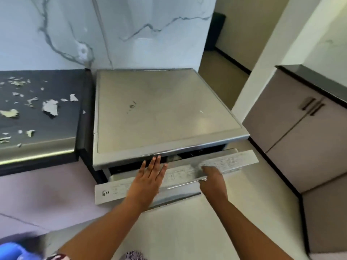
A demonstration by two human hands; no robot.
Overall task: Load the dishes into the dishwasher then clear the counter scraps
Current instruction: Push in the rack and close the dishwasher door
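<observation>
Handling the dishwasher door (187, 177), ajar at the top; closing or opening, can't tell. Left hand (150, 177) lies flat, fingers straight, pressing the door's top edge. Right hand (212, 177) has fingers curled over the edge near the handle (184, 184). Scraps (50, 107) sit on the dark tabletop (62, 128) at left, not yet cleared; that likely comes next.

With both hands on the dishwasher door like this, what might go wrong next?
1. The left hand lies flat with its fingertips at the gap under the dishwasher's top edge; if the door swings shut, they may get pinched.
2. The right hand grips near the handle bar; the door is only partly open and could drop if that grip slips.
3. Scraps lie near the counter edge and could be brushed to the floor.
</observation>
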